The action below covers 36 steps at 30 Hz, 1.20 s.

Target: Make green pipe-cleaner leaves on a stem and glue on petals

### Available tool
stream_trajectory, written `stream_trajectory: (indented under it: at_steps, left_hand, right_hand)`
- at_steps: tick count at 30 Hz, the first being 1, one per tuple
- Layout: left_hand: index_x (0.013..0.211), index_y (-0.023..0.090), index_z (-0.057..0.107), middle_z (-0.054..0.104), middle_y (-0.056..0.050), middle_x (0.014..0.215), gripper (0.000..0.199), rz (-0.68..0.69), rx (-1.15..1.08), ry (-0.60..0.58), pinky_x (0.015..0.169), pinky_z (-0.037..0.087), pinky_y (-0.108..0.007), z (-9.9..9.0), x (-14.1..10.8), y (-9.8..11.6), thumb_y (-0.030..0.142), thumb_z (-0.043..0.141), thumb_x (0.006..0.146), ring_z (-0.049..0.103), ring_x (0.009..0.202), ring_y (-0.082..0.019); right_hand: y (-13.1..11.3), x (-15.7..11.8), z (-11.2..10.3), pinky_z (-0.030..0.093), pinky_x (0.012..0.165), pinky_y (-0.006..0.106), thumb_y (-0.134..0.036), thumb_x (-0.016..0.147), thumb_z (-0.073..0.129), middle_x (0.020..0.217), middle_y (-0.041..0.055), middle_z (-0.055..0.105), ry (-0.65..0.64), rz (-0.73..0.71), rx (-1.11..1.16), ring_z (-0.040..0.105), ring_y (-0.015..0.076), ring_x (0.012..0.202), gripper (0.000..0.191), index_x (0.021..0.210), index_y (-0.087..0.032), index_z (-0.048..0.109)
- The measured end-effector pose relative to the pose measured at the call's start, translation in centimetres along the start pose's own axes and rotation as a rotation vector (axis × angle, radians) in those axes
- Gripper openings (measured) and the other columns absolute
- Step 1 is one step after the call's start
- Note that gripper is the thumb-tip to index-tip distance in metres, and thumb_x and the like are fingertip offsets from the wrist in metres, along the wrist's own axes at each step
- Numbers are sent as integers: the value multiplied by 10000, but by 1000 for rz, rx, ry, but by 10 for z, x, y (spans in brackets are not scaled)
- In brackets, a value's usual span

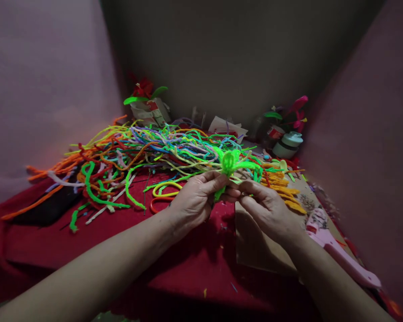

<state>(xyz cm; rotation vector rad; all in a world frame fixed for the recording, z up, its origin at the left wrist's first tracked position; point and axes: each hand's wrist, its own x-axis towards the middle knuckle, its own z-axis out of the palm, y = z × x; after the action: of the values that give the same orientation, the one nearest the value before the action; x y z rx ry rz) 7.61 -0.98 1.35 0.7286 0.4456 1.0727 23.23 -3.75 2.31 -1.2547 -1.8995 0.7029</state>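
Note:
Bright green pipe cleaners shaped like a flower (229, 163) stand up from between my hands, with a rounded loop at the centre and strips spreading sideways. My left hand (198, 197) pinches the lower part of this piece between thumb and fingers. Close beside it on the right, my right hand (267, 208) has its thumb and fingertips pressed together at the piece's base; what lies between them is too small to make out. Behind both hands spreads a large heap of pipe cleaners (174, 150) in many colours.
Yellow and orange scissor handles (166, 190) lie left of my hands on the red cloth (188, 268). A brown board (265, 250) is under my right hand, near yellow-orange petal shapes (287, 192) and a pink tool (345, 259). A pale jar (289, 144) stands behind; a black flat object (47, 205) lies left.

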Motion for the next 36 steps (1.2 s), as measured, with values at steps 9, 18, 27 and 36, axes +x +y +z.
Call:
stream_trajectory:
  at_steps: [9, 18, 27, 36]
  left_hand:
    - [723, 96, 610, 679, -52, 670, 175, 17, 12, -12, 553, 523, -216, 2, -2, 2, 223, 728, 697, 658, 573, -144]
    - [692, 108, 584, 635, -12, 610, 148, 8, 80, 196, 372, 398, -132, -6, 6, 10, 199, 694, 726, 516, 402, -45]
    - [704, 109, 576, 587, 10, 555, 202, -130, 115, 9, 311, 432, -167, 3, -5, -15, 268, 699, 715, 505, 361, -67]
    - [687, 114, 555, 603, 9, 562, 185, -138, 105, -25, 338, 471, -173, 3, -6, -14, 235, 692, 713, 541, 382, -74]
  right_hand:
    - [4, 0, -1, 357, 673, 269, -208, 785, 467, 693, -16, 512, -31, 102, 194, 472, 130, 693, 147, 664, -180, 546]
    - [7, -8, -13, 283, 531, 234, -282, 812, 544, 631, -36, 448, -16, 108, 337, 370, 90, 579, 182, 659, -185, 554]
    - [-1, 0, 5, 280, 461, 214, -264, 739, 616, 562, -44, 507, 4, 191, 684, 352, 58, 467, 156, 610, -179, 591]
    - [-2, 0, 10, 368, 513, 219, -299, 710, 667, 570, -30, 525, 30, 299, 758, 433, 78, 503, 167, 619, -174, 605]
